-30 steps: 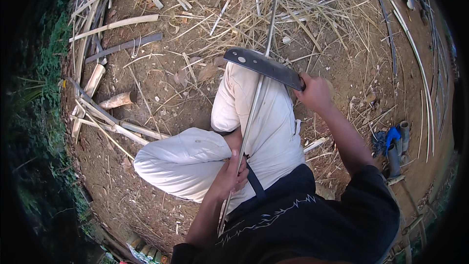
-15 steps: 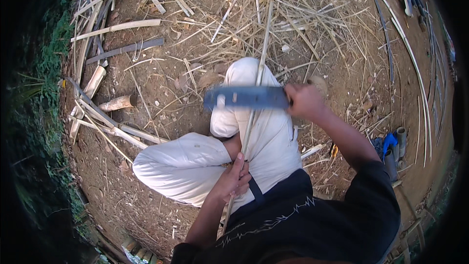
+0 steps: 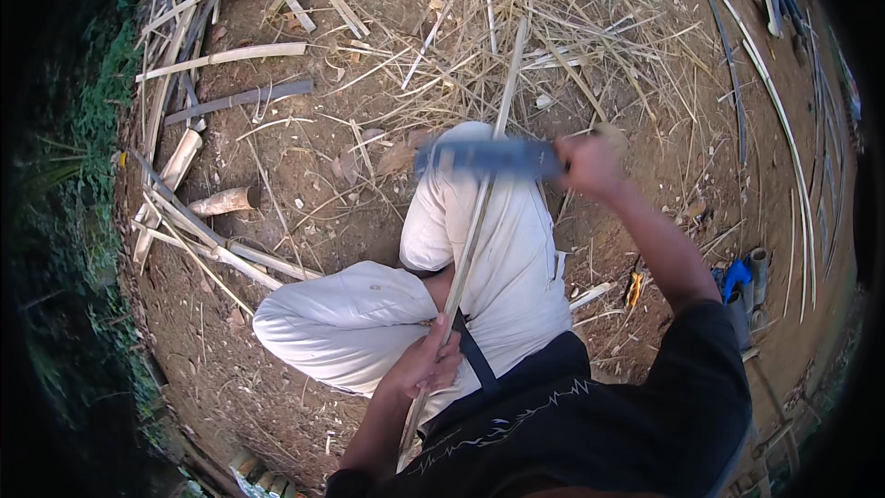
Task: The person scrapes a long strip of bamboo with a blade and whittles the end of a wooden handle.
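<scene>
A long bamboo strip [image 3: 479, 221] runs from my lap over my raised leg toward the straw ahead. My left hand [image 3: 426, 361] is closed round its near part, close to my waist. In my right hand [image 3: 590, 166] is the handle of a machete [image 3: 498, 157], held level. Its broad grey-blue blade points left and crosses over the strip above my knee. Motion blurs the blade, so I cannot tell whether its edge touches the strip. Most of the handle is hidden by my fingers.
Thin bamboo shavings [image 3: 590, 37] lie heaped ahead. Split bamboo pieces [image 3: 221, 57] and a short bamboo log [image 3: 223, 201] lie at left. Long strips [image 3: 784, 129] stretch along the right. Orange-handled pliers [image 3: 634, 288] and bamboo tubes [image 3: 758, 275] with a blue cloth [image 3: 736, 277] are near my right elbow.
My right hand and the machete have moved slightly away from me and to the right along the strip. My left hand and the strip's near end have shifted slightly left.
</scene>
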The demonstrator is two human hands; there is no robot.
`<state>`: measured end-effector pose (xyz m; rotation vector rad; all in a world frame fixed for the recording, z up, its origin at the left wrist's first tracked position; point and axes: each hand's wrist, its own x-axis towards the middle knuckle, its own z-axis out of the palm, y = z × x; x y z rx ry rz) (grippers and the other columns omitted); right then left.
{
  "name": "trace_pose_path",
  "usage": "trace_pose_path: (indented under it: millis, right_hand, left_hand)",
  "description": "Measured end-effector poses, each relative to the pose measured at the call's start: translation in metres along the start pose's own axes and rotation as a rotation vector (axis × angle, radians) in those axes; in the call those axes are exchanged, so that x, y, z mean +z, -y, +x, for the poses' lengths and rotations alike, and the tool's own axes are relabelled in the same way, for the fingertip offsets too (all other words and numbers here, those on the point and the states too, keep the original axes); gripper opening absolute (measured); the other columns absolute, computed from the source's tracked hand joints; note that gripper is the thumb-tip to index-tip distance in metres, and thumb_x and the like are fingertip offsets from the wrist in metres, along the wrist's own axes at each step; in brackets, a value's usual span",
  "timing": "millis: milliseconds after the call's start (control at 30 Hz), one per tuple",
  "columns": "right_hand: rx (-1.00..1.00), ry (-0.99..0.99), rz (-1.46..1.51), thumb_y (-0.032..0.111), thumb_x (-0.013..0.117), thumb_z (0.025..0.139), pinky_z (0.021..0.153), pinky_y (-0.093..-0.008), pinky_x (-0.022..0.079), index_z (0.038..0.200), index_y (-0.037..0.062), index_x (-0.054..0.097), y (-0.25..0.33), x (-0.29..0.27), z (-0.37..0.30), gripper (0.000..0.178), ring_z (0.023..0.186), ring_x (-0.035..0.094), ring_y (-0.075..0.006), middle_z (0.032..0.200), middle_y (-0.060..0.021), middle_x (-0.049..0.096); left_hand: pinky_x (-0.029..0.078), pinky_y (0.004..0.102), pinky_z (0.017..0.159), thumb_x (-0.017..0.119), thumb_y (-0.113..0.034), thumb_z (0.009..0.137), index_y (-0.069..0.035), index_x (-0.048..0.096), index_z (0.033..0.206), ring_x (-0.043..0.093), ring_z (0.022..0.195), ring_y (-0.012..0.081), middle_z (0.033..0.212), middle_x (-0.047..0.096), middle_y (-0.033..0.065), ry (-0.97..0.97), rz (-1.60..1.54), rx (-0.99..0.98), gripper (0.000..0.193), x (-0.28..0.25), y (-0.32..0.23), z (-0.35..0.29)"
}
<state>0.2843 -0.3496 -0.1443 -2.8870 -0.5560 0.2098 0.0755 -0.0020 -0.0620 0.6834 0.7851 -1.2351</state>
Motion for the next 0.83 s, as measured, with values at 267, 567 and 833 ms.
trace_pose_path:
  millis: [267, 567, 833]
  right_hand:
    - [0.298, 0.131, 0.192, 0.035, 0.072, 0.079, 0.069, -0.0451, 0.056, 0.093, 0.0036, 0.063, -0.008, -0.019, 0.018, 0.036, 0.075, 0.070, -0.0347, 0.080, -0.0170, 0.070]
    - [-0.262, 0.002, 0.211, 0.026, 0.076, 0.062, 0.062, -0.0403, 0.053, 0.088, 0.0074, 0.058, 0.086, -0.010, -0.093, 0.036, 0.069, 0.066, -0.0298, 0.073, -0.0101, 0.063]
    - [0.175, -0.032, 0.271, 0.026, 0.077, 0.066, 0.069, -0.0408, 0.055, 0.092, 0.0081, 0.061, 0.056, 0.011, -0.094, 0.036, 0.071, 0.069, -0.0313, 0.076, -0.0110, 0.066]
  left_hand:
    - [0.016, 0.0226, 0.036, 0.033, -0.068, 0.098, -0.016, 0.032, 0.069, 0.018, 0.037, 0.0054, 0.050, 0.025, -0.0060, -0.011, 0.040, 0.002, 0.060, -0.002, 0.013, -0.017]
    - [0.047, 0.0379, 0.059, 0.054, -0.044, 0.100, 0.003, 0.061, 0.086, 0.057, 0.058, 0.0207, 0.061, 0.054, 0.0117, -0.711, 0.875, 0.442, 0.049, 0.036, 0.022, -0.006]
    - [0.047, 0.0414, 0.059, 0.057, -0.039, 0.099, 0.002, 0.063, 0.087, 0.063, 0.059, 0.0323, 0.063, 0.059, 0.0187, -0.751, 0.938, 0.523, 0.043, 0.050, 0.033, -0.005]
